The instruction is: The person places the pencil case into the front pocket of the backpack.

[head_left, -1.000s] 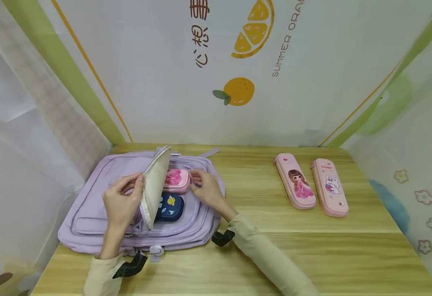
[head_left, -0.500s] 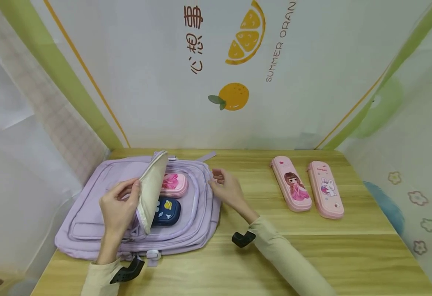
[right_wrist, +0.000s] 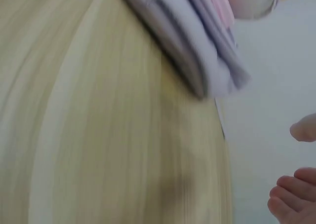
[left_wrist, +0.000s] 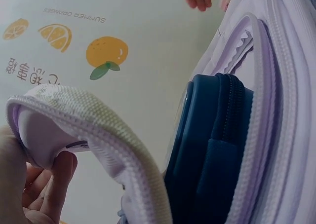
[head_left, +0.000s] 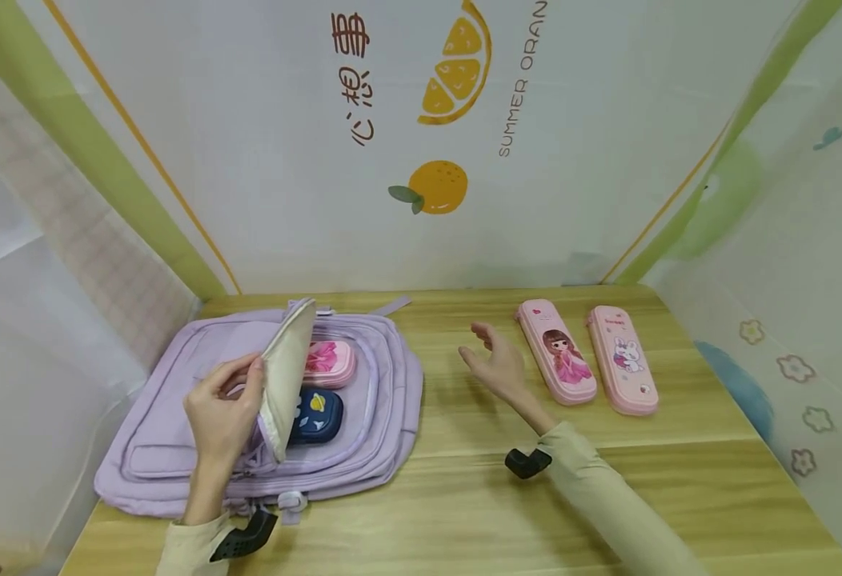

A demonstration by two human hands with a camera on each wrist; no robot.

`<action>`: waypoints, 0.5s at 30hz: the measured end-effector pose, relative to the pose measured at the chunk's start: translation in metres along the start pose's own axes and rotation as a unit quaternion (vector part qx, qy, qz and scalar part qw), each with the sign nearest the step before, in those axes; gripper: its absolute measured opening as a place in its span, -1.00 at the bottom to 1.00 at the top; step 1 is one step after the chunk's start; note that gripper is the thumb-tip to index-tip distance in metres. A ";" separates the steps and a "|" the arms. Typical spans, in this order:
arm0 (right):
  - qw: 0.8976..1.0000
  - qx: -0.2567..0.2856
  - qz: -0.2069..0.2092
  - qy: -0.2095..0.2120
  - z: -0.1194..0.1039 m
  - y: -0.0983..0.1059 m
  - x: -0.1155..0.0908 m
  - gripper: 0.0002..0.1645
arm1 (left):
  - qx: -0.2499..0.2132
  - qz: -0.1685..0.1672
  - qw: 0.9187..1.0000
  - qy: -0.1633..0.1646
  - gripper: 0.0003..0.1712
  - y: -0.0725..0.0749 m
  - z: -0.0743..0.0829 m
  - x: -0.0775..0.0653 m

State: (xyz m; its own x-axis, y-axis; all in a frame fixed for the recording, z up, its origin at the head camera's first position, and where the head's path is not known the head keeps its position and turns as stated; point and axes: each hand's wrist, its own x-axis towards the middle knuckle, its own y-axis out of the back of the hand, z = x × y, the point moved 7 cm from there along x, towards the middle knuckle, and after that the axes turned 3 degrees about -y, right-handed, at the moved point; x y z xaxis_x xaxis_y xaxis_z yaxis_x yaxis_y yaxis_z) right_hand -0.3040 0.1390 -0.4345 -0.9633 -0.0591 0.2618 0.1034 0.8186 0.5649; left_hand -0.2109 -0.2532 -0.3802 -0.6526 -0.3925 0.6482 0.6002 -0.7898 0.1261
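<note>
A lavender backpack (head_left: 381, 416) lies flat at the left of the table. My left hand (head_left: 222, 404) pinches the edge of its front pocket flap (head_left: 286, 380), holding it raised with the pale lining showing. Inside the pocket lie a pink pencil case (head_left: 336, 364) and, nearer me, a dark blue pencil case (left_wrist: 205, 130) with a planet print; the flap hides their left ends. My right hand (head_left: 499, 364) is over the table with fingers spread and nothing in them. Close to its right lies a pink pencil case with a doll print (head_left: 556, 352).
A second loose pink pencil case, with a rabbit print (head_left: 623, 360), lies farther right. White printed curtains (head_left: 320, 240) enclose the back and both sides of the wooden table (head_left: 428, 512).
My right hand has left the pink pencil case in the pocket and moved right, off the backpack towards the two loose cases. The left hand keeps its hold on the flap.
</note>
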 end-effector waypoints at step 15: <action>0.991 -0.090 0.061 -0.077 0.062 0.079 -0.021 -0.11 | -0.013 0.007 1.000 -0.015 -0.86 -0.002 -0.002 -0.004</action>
State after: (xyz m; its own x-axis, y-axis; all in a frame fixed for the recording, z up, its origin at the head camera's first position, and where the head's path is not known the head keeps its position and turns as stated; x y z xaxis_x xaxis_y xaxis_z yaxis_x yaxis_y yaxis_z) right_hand -0.2912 0.2403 -0.4433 -0.9660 0.1335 0.2213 0.2501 0.6983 0.6707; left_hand -0.2103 -0.2508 -0.3848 -0.6302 -0.3891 0.6719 0.5964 -0.7967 0.0979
